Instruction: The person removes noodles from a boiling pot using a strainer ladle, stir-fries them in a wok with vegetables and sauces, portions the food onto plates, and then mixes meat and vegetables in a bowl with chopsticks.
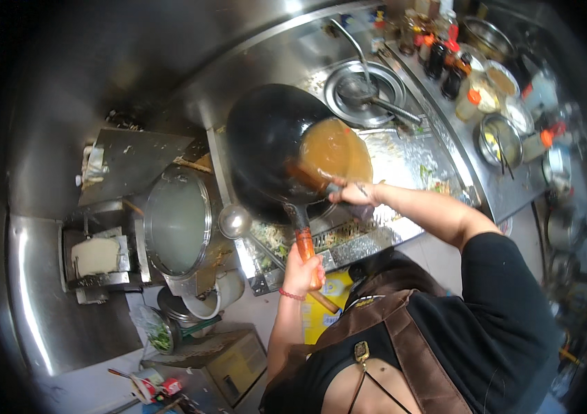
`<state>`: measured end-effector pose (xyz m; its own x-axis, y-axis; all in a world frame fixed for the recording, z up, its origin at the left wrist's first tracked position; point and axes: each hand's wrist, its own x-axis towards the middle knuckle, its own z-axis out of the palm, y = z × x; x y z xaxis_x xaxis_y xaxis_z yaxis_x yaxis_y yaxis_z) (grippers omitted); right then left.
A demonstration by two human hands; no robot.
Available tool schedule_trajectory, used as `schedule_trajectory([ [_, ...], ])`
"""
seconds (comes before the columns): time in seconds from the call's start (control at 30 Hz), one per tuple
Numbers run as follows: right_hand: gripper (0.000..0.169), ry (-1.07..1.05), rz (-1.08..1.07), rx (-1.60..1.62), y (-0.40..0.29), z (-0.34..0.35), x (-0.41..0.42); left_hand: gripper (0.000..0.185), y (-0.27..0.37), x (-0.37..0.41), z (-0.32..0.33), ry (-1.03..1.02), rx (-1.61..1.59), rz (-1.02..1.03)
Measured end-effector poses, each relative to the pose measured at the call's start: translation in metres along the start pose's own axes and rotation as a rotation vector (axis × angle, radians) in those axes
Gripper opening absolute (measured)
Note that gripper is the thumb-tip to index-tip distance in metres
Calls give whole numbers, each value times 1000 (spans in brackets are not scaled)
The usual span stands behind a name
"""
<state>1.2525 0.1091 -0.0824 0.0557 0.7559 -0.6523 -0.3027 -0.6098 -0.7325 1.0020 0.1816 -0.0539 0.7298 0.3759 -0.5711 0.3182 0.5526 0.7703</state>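
My left hand (303, 269) grips the reddish wooden handle of a large black wok (272, 139), whose pan stands tilted over the steel stove top. At the wok's right edge, my right hand (353, 192) holds what looks like a bowl of orange-brown liquid (336, 152). The liquid has small red bits and leans toward the wok's rim; motion blur hides the bowl's edge. A steel ladle (235, 221) lies left of the wok handle, its wooden-ended shaft passing beneath my left hand.
Behind on the right, another ladle (358, 89) rests in a round steel basin (401, 101) below a curved tap (350, 39). Sauce bottles (435, 59) and bowls crowd the right counter (513, 199). A pot of cloudy liquid (178, 222) stands left. Food scraps litter the stove (402, 160).
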Motion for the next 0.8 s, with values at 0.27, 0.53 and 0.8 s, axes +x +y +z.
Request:
schedule_trajectory([
  [0.27, 66, 62, -82, -57, 21, -3, -47, 39, 2, 1, -8, 51, 315, 51],
  [0.53, 69, 323, -296, -216, 101, -8, -16, 34, -2, -3, 3, 192, 665, 142],
  [0.8, 71, 434, -249, 21, 80, 33, -50, 32, -18, -8, 18, 219, 791, 223],
])
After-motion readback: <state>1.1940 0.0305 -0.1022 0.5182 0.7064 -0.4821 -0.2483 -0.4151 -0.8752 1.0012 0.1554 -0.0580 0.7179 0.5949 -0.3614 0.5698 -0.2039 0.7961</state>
